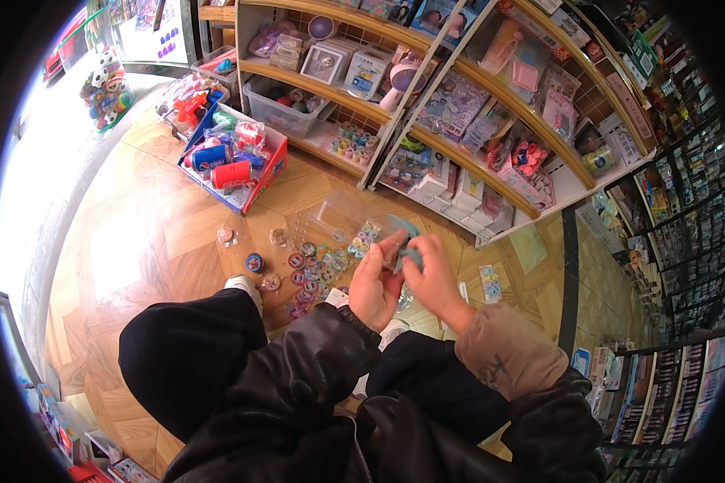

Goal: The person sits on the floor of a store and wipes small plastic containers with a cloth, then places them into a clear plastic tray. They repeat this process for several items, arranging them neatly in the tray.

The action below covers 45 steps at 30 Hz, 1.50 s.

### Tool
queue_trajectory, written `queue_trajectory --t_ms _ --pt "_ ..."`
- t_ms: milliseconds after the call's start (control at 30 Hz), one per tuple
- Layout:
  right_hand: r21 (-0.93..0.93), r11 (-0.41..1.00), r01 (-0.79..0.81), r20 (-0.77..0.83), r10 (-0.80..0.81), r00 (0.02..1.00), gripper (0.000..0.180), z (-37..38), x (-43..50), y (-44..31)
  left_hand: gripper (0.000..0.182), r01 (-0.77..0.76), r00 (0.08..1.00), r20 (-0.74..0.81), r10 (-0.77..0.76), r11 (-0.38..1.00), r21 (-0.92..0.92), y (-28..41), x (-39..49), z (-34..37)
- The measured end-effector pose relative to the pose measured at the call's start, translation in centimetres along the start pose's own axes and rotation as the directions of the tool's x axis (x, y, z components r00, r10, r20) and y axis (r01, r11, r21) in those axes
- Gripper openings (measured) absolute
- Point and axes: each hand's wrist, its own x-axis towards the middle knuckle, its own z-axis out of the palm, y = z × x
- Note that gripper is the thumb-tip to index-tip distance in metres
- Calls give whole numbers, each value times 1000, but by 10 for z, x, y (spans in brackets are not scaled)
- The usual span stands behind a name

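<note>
Both hands meet above the floor in front of my knees. My left hand [371, 291], palm up, has its fingers around a small blue-grey item [412, 258] with what looks like clear plastic about it. From the other side my right hand [432, 275] pinches the same item; blur hides exactly what it is. Just beyond them on the floor lies a clear plastic container [341, 208], with several small pastel pots [365, 236] beside or in it. Left of my hands spreads a pile of round, colourful discs [311, 278], some in clear wrap.
Shop shelves [338, 96] with boxed goods rise ahead. A cardboard display box [266, 181] of can-shaped toys stands at front left. A blue round tin [254, 262] and wrapped discs [226, 235] lie on the wooden floor. A carded item [490, 284] lies to the right.
</note>
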Motion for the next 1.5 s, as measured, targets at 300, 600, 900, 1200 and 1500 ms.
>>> queue_trajectory --t_ms 300,600,900,1200,1500 --pt "26 999 22 -14 -21 1000 19 -10 4 16 36 111 990 102 -100 987 -113 10 7 -16" --pt "731 407 -548 372 436 819 26 -48 8 23 35 301 913 289 -289 954 2 15 11 -25" --pt "405 872 -275 219 199 955 20 -46 3 14 16 226 954 189 -234 972 64 33 12 -34" --pt "71 995 71 4 -71 997 22 -40 8 10 23 283 913 244 -328 938 201 20 -3 -16" --pt "191 981 -44 179 9 984 23 -51 8 24 31 60 936 281 -212 883 465 28 4 -21"
